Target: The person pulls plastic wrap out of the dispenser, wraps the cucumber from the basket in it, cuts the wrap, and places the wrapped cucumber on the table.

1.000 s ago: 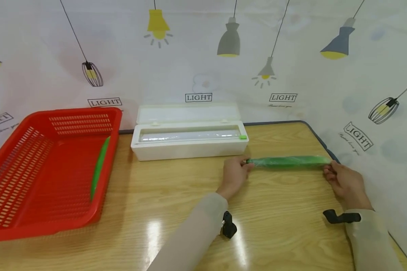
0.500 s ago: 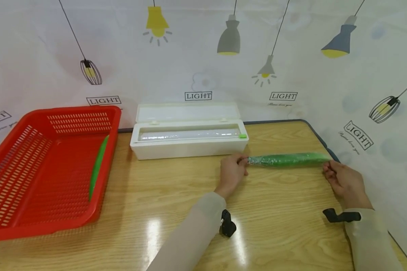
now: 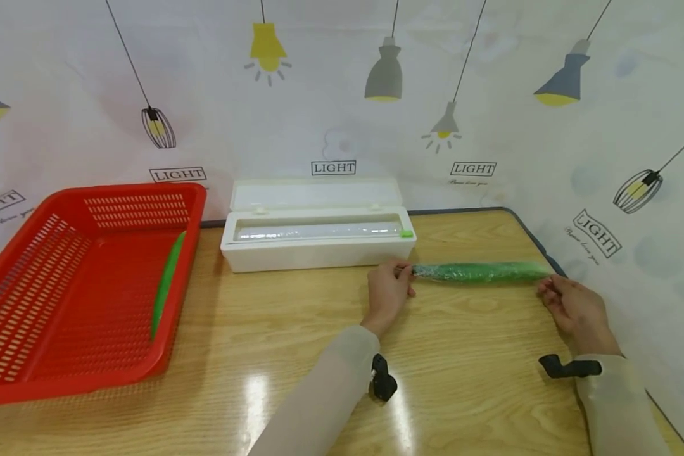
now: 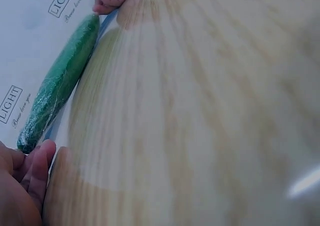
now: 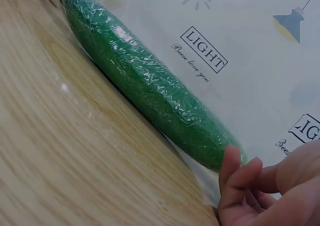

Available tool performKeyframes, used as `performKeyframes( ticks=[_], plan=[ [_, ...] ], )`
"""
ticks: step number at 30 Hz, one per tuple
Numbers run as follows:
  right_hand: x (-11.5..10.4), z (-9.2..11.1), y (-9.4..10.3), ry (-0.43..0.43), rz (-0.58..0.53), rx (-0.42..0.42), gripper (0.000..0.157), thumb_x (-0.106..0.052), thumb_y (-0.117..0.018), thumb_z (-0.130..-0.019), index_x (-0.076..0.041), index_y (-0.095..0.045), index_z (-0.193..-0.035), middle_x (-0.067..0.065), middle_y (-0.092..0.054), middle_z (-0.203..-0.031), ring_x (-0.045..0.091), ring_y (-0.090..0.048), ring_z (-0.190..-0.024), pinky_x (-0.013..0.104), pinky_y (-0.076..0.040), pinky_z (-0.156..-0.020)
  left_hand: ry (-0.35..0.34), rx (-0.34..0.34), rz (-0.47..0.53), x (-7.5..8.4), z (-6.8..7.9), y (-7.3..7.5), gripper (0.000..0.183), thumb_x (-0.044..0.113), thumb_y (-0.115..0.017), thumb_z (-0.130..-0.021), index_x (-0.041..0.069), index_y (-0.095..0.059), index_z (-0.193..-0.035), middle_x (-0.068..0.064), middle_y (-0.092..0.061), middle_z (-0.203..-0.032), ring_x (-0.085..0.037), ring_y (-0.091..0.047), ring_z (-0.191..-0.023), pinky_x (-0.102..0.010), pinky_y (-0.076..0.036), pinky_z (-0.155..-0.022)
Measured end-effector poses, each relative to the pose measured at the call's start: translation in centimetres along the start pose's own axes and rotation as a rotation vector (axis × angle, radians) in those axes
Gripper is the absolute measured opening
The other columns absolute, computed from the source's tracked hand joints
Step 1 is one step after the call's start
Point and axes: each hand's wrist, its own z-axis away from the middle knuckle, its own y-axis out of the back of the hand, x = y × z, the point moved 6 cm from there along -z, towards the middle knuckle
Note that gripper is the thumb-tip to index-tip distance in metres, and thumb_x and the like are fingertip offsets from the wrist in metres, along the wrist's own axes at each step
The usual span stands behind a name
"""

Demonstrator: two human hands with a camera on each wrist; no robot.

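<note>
A long green cucumber (image 3: 479,272) wrapped in clear, wrinkled plastic film is stretched sideways between my two hands. My left hand (image 3: 384,294) pinches its left end, where the film is gathered. At the paler right end, my right hand (image 3: 576,309) pinches the tip with curled fingers. In the right wrist view the film on the cucumber (image 5: 150,83) shines with many creases. From the left wrist, the cucumber (image 4: 62,81) appears just off the tabletop or close over it; I cannot tell if it touches.
Behind my left hand stands a white cling film box (image 3: 319,256), lid raised, with a film roll (image 3: 319,231) and a green slider (image 3: 406,234). A red basket (image 3: 173,304) at left holds a green item (image 3: 167,285). Wooden table (image 3: 285,316); printed wall sheet behind.
The cucumber has turned about its length, bringing a more creased side of the film into view. Both hands have shifted slightly left and keep hold of its ends.
</note>
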Motion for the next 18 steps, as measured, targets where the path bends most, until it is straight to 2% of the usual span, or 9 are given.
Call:
performKeyframes(
  ticks=[5, 9, 14, 18],
  plan=[
    [0.19, 0.09, 0.11, -0.016, -0.033, -0.004, 0.017, -0.009, -0.050, -0.098, -0.003, -0.064, -0.090, 0.009, -0.065, -0.081, 0.017, -0.067, -0.075, 0.023, -0.052, -0.062, 0.037, 0.001, 0.025, -0.23, 0.02, -0.05, 0.014, 0.003, -0.058, -0.094, -0.001, -0.067, -0.104, -0.012, -0.070, -0.075, -0.015, -0.060, -0.044, -0.022, -0.046, -0.044],
    [0.19, -0.06, 0.15, -0.032, -0.066, -0.005, 0.009, -0.008, -0.048, -0.099, -0.002, -0.052, -0.104, 0.011, -0.063, -0.081, 0.019, -0.066, -0.075, 0.024, -0.051, -0.062, 0.060, 0.001, 0.023, -0.31, 0.05, -0.08, 0.016, 0.000, -0.056, -0.094, -0.001, -0.065, -0.106, -0.011, -0.070, -0.075, -0.015, -0.059, -0.044, -0.022, -0.046, -0.044],
    [0.04, -0.12, 0.30, -0.047, -0.087, 0.055, 0.024, -0.010, -0.048, -0.099, -0.007, -0.036, -0.119, 0.011, -0.062, -0.080, 0.020, -0.063, -0.072, 0.028, -0.051, -0.060, 0.061, 0.008, -0.026, -0.17, 0.16, -0.05, 0.018, -0.002, -0.054, -0.091, 0.000, -0.065, -0.105, -0.010, -0.069, -0.073, -0.010, -0.056, -0.045, -0.022, -0.045, -0.047],
    [0.01, 0.07, 0.07, -0.060, -0.059, 0.120, 0.021, -0.010, -0.049, -0.099, -0.007, -0.039, -0.117, 0.010, -0.061, -0.077, 0.019, -0.060, -0.068, 0.029, -0.051, -0.059, 0.063, 0.009, -0.046, -0.01, 0.25, 0.15, 0.018, -0.002, -0.053, -0.090, 0.000, -0.064, -0.104, -0.009, -0.068, -0.072, -0.007, -0.054, -0.045, -0.022, -0.044, -0.048]
  ],
)
